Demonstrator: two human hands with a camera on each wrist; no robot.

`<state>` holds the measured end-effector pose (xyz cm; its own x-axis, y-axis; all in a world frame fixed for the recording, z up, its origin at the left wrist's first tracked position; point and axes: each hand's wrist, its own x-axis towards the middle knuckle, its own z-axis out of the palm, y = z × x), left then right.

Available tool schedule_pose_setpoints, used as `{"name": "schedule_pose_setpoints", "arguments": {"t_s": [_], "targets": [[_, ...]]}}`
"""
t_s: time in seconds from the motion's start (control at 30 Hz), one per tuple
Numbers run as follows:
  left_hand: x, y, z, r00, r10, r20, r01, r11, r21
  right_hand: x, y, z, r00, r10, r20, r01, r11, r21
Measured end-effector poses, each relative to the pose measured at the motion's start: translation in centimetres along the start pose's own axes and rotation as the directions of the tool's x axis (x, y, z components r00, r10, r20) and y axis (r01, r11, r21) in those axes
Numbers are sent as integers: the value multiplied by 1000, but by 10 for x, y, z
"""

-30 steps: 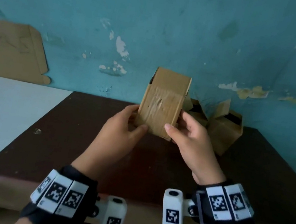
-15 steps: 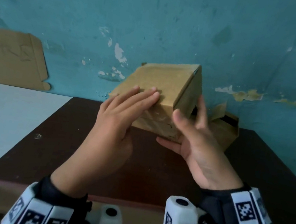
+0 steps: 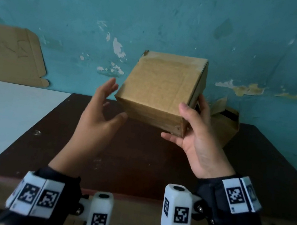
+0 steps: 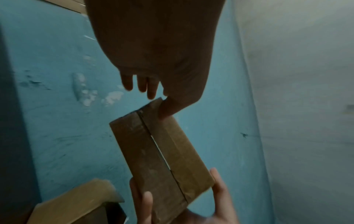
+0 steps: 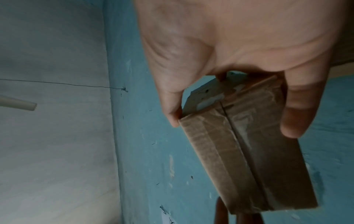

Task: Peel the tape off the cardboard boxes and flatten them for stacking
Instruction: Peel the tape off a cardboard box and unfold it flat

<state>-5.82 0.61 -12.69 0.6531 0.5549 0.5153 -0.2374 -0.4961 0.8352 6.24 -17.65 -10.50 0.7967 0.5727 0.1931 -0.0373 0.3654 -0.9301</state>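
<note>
A small taped cardboard box (image 3: 159, 88) is held up in the air above the dark table (image 3: 135, 164), tilted with one corner toward me. My right hand (image 3: 191, 109) grips its right end, with the thumb on the front face and the fingers behind and beneath. My left hand (image 3: 116, 101) is spread beside the box's left corner with straight fingers (image 4: 151, 89), and its thumb touches that corner. Brown tape runs along the flap seam (image 4: 162, 154) on the box's underside (image 5: 235, 145), and the seam gapes slightly.
Another cardboard box (image 3: 225, 124) with raised flaps sits on the table behind my right hand, against the teal wall. A flattened cardboard sheet (image 3: 10, 55) leans on the wall at far left, above a white surface (image 3: 6, 119).
My left hand has come off the top of the box, slid to its left side and spread out. The right hand has turned the box, so a broad face now points at me.
</note>
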Motion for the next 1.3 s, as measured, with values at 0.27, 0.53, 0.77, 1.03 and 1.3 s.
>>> {"name": "schedule_pose_setpoints", "arguments": {"t_s": [0.27,0.53,0.77,1.03,1.3], "targets": [[5,-17,7,993,-98,60,107,980,-168,5,17,-6,999,47,-2,-47,999,22],[13,-38,2,969,-236,68,245,951,-189,7,30,-11,988,152,-20,-150,987,50],[12,-45,-6,968,-218,123,238,954,-183,6,28,-14,977,211,-30,-210,977,39],[8,-48,-13,996,-78,45,80,996,-42,0,28,-14,958,288,12,-288,957,39],[4,-44,-13,1000,0,2,0,1000,14,-5,28,-13,957,286,58,-290,952,94]]}}
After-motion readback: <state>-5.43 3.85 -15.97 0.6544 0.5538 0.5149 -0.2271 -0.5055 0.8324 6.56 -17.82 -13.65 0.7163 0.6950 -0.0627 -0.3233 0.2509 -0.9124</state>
